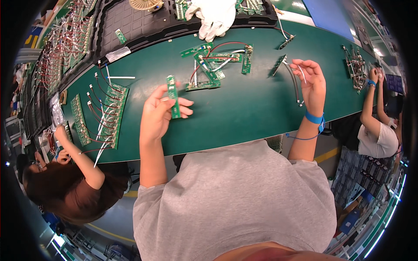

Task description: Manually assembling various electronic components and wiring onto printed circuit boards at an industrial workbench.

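My left hand (159, 111) grips a narrow green circuit board (173, 98) between thumb and fingers, held upright above the table. Further right, my right hand (312, 85) has curled fingers with a thin white wire (302, 74) at their tips; its far end is hard to make out. Just left of these fingers is a tilted small circuit board (279, 66), from which a dark cable (295, 82) trails toward me. A loose pile of wired green boards (213, 65) lies on the table beyond and between my hands.
Left on the green table (226, 117) lies a row of boards with wires (115, 115). A black tray (126, 26) holding boards and a white glove (213, 17) stands at the back. Another tilted board (286, 42) is far right. Co-workers sit at both sides; a blue wrist strap (314, 117) circles my right wrist.
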The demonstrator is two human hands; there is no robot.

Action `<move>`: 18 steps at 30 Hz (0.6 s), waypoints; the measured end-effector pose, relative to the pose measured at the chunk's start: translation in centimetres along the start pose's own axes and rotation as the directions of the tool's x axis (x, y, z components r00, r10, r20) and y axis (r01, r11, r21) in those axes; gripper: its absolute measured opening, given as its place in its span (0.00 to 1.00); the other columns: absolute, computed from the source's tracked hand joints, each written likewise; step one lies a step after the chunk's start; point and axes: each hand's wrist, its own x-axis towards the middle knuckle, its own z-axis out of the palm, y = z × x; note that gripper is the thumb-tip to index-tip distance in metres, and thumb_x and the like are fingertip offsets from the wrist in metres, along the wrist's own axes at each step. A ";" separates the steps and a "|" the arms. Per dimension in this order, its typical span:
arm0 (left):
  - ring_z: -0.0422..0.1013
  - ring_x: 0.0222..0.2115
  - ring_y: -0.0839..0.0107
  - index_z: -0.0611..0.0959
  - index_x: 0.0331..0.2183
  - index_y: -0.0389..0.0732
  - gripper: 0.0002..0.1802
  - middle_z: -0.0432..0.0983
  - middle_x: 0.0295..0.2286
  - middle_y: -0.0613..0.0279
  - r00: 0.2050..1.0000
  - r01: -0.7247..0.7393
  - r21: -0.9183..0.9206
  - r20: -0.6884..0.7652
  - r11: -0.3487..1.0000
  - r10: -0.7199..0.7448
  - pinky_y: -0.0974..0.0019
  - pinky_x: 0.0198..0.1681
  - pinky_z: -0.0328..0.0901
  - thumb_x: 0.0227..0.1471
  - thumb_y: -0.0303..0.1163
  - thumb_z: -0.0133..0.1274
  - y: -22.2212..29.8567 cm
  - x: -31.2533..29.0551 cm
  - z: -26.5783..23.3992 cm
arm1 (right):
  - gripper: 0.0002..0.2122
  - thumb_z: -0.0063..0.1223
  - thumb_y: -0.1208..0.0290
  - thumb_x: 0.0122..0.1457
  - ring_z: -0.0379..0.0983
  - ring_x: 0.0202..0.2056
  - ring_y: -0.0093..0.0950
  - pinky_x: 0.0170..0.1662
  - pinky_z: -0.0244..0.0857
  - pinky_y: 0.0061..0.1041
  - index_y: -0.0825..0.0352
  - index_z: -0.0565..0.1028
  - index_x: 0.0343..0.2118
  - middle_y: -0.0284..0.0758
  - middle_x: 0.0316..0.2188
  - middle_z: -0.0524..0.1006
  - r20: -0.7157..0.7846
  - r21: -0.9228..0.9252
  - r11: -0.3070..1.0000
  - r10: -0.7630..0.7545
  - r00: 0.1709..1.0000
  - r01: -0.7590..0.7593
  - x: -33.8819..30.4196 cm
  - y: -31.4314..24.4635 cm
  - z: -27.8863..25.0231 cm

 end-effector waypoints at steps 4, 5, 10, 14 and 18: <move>0.73 0.21 0.60 0.69 0.37 0.32 0.11 0.73 0.25 0.43 0.997 -0.024 -0.164 0.064 0.986 0.035 0.66 0.22 0.67 0.53 0.27 0.38 -0.2 0.5 2.6 | 0.15 0.31 0.86 0.50 0.69 0.44 0.40 0.50 0.61 0.32 0.78 0.64 0.41 0.51 0.42 0.69 0.095 0.025 0.998 -0.060 0.994 0.058 -0.1 0.4 2.1; 0.73 0.20 0.61 0.69 0.37 0.32 0.10 0.73 0.24 0.44 0.996 -0.015 -0.190 0.087 0.982 0.032 0.67 0.20 0.66 0.53 0.27 0.38 -0.4 0.5 3.0 | 0.14 0.32 0.87 0.52 0.71 0.41 0.36 0.47 0.64 0.30 0.78 0.67 0.40 0.48 0.42 0.70 0.110 -0.091 0.992 -0.078 0.991 0.088 -0.3 0.6 2.5; 0.70 0.15 0.67 0.69 0.36 0.33 0.10 0.72 0.21 0.48 0.989 0.035 -0.163 0.149 0.986 -0.010 0.72 0.15 0.62 0.55 0.28 0.36 -1.2 0.4 4.4 | 0.07 0.44 0.83 0.53 0.72 0.32 0.26 0.36 0.66 0.20 0.76 0.73 0.35 0.40 0.33 0.73 0.135 -0.316 0.948 0.010 0.991 0.034 -2.5 -0.3 5.6; 0.58 0.10 0.79 0.69 0.36 0.34 0.10 0.68 0.18 0.57 0.986 0.111 -0.182 0.140 0.977 -0.086 0.77 0.12 0.52 0.56 0.29 0.36 -2.3 0.4 4.9 | 0.06 0.48 0.80 0.53 0.68 0.24 0.19 0.28 0.61 0.14 0.74 0.75 0.32 0.35 0.28 0.73 0.199 -0.365 0.929 0.140 0.970 -0.060 -3.8 -0.9 8.0; 0.47 0.09 0.84 0.68 0.36 0.35 0.10 0.61 0.15 0.65 0.988 0.114 -0.156 0.126 0.981 -0.095 0.79 0.12 0.46 0.57 0.30 0.34 -2.6 0.4 6.1 | 0.05 0.48 0.77 0.54 0.65 0.20 0.17 0.24 0.59 0.14 0.73 0.74 0.30 0.33 0.25 0.71 0.239 -0.240 0.938 0.306 0.921 -0.250 -4.8 0.3 9.9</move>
